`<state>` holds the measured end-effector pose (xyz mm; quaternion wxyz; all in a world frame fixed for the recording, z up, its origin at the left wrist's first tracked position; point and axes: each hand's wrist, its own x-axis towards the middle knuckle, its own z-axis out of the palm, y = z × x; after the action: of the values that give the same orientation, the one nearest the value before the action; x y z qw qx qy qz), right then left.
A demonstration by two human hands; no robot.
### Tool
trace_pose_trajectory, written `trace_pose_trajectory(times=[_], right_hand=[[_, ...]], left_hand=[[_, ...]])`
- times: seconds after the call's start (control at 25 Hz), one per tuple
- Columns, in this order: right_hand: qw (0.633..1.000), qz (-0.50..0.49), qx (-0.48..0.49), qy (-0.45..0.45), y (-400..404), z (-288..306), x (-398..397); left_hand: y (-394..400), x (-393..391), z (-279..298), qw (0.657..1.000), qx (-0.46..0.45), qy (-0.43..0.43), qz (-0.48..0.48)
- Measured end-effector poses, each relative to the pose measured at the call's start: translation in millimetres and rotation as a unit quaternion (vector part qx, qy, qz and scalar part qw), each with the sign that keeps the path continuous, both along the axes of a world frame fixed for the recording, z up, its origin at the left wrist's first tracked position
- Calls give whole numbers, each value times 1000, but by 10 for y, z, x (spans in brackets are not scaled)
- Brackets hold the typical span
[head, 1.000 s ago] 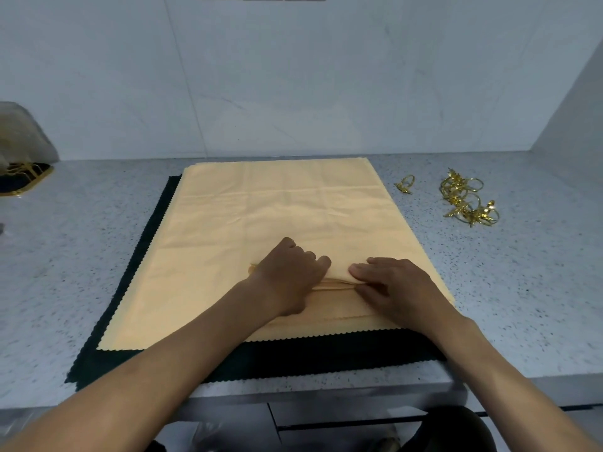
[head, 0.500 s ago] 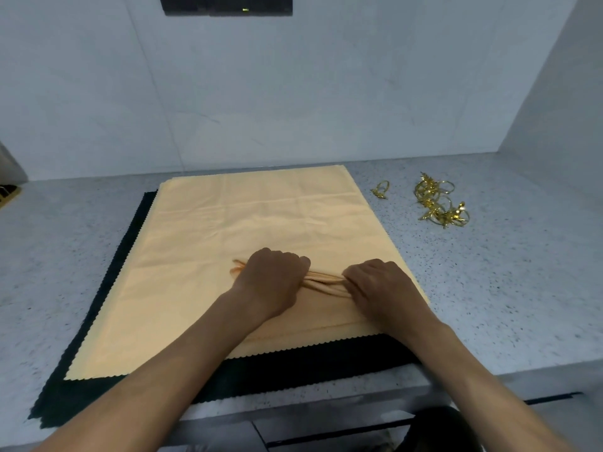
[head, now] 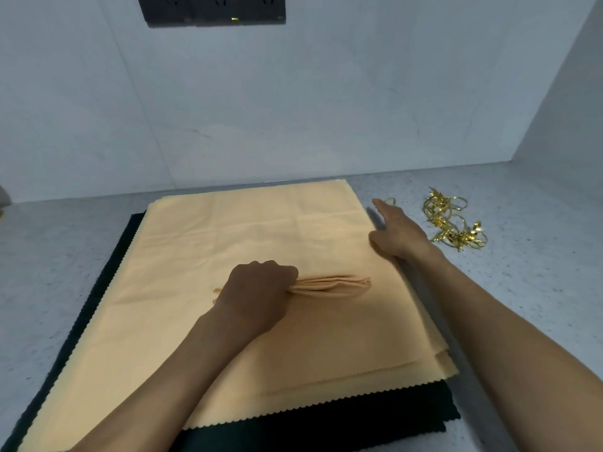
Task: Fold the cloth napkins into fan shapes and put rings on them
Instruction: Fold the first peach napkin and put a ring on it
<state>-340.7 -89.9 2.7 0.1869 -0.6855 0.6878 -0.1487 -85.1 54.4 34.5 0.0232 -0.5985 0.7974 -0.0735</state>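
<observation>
Single head view, close, looking forward-down over counter (head: 538,288) toward wall (head: 326,93).

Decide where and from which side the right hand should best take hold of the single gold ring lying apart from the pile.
Probably pinch the single gold ring across its bare hoop, coming from above and from the napkin side, where the right hand already reaches. It lies flat on the counter, apart from the tangled ring pile, so nothing snags.

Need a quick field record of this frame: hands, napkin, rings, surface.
left hand: grips pleated napkin
right hand: open, reaching toward single ring
napkin stack: peach, flat, on dark cloths
ring pile: gold, right of stack, untouched
surface: speckled counter
stage: pleats gathered, no ring on yet
</observation>
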Motion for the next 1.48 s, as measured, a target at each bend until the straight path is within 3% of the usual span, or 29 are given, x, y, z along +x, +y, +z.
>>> trace_pose_trajectory(times=[0.16, 0.32, 0.44, 0.52, 0.68, 0.84, 0.96, 1.08, 1.16, 1.28, 1.48], right_hand=[[1000, -14, -2, -27, -236, -7, 5], [964, -43, -99, -243, -73, -22, -33], [919, -59, -67, -384, 215, 13, -9], [932, -53, -25, -358, 399, -32, 21], [981, 29, -48, -184, 559, -65, 93], [991, 74, -50, -104, 581, -55, 136], [983, 65, -86, -146, 629, -132, 190], [926, 22, -21, -376, 798, 15, 264], [880, 18, 74, -470, 922, 171, 269], [902, 7, 157, -402, 1079, 326, 265], [937, -31, 173, -303, 1252, 436, 458]], left_hand=[[-24, -15, -28, 1000, 2, -13, -11], [0, 38, -26, 1000, -6, 3, 1], [67, 77, -28, 1000, -11, 13, 8], [133, 74, -24, 1000, -7, 12, 10], [250, 141, -33, 1000, -7, 11, 18], [367, 219, -46, 1000, -6, -2, 20], [365, 211, -42, 1000, -4, 1, 26], [353, 246, -27, 999, -16, 6, 42], [373, 309, -8, 998, -25, 16, 51], [420, 398, 1, 997, -62, 38, 39], [499, 363, 82, 996, -84, -20, -13]])
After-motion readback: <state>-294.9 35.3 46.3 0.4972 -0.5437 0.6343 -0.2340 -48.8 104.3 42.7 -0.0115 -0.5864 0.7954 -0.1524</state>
